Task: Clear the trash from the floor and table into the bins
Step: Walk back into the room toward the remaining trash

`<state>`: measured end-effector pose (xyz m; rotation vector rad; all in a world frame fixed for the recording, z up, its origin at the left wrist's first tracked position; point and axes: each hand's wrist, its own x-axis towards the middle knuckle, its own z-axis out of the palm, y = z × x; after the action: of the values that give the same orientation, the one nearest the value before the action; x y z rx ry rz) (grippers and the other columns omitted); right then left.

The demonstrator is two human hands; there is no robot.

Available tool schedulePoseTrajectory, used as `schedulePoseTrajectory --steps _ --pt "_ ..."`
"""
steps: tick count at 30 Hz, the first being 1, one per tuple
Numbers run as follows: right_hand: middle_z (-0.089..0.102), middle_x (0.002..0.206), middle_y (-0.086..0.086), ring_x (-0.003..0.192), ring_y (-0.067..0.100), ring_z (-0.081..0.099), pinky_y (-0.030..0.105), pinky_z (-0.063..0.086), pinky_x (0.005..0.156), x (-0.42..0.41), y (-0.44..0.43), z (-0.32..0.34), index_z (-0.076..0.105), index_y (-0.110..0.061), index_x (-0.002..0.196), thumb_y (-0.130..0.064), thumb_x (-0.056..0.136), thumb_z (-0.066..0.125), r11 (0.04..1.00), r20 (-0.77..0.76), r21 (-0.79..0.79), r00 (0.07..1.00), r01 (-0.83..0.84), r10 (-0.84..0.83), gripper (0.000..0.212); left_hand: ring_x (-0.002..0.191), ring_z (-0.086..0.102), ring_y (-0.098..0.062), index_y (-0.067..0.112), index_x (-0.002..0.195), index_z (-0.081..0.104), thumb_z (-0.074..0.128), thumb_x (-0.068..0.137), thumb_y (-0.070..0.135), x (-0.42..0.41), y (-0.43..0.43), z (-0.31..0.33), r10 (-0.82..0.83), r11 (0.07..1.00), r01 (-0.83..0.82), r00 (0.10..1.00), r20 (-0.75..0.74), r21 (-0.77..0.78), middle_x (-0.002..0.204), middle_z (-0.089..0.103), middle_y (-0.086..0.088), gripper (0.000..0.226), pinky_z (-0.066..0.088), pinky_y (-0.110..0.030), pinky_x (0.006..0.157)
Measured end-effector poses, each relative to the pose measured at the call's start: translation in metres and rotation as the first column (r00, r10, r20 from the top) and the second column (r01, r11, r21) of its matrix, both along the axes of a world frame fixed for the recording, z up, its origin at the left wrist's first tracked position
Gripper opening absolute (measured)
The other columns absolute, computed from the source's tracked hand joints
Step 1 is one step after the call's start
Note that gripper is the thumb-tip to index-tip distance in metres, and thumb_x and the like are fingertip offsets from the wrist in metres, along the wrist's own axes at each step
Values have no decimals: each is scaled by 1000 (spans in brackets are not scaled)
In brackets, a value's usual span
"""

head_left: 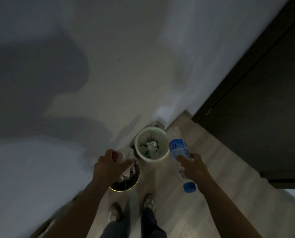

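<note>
Dim pale wall [126, 48], wood-plank floor [203, 194], dark door [263, 109] at right

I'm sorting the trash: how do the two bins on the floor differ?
The white basket has a perforated wall; the dark bin has a solid wall and shiny rim. The white basket holds what look like bottles; the dark bin holds paper scraps. Both are round, open-topped and stand on the floor.

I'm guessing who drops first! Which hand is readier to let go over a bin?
Probably left: the left hand holds crumpled paper above the dark bin. The right hand holds its bottle beside the white basket, not over it.
</note>
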<state>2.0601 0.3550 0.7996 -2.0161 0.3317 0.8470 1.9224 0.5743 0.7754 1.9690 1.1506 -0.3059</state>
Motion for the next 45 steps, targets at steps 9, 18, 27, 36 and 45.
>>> schedulePoseTrajectory --steps 9,18,27,36,45 --pt "62 81 12 66 24 60 32 46 58 37 29 -76 52 -8 104 -34 86 69 995 -96 -74 994 -67 60 36 105 56 -33 20 128 46 71 73 54 26 28 -111 -258 948 296 931 -258 119 111 56 -12 69 41 -33 89" --pt "64 86 8 75 25 67 34 50 64 41 31 -142 52 -14 108 -37 85 70 994 -159 -74 985 -86 73 37 122 46 -29 12 140 34 67 78 53 41 33 -191 -334 914 392 871 -361 100 133 49 -12 81 33 -32 102" --pt "63 89 7 89 31 69 46 54 84 47 26 -223 45 -16 124 -39 84 70 983 -197 -162 979 -82 50 53 129 42 -31 16 142 31 71 61 65 57 41 -293 -391 905 423 872 -296 49 140 46 -9 103 31 -43 107" --pt "61 111 9 95 28 66 50 53 90 55 21 -293 45 -17 129 -44 79 71 962 -186 -237 978 -135 91 62 133 34 -38 13 147 24 70 70 57 61 40 -354 -490 831 555 765 -419 42 146 34 -15 100 32 -43 108" --pt "54 84 2 74 19 57 31 45 64 75 43 -330 46 -7 118 -44 82 68 903 -177 -363 968 -230 175 56 110 58 -30 15 115 55 58 83 45 65 35 -359 -677 695 713 608 -414 -90 118 61 -9 44 46 -37 87"
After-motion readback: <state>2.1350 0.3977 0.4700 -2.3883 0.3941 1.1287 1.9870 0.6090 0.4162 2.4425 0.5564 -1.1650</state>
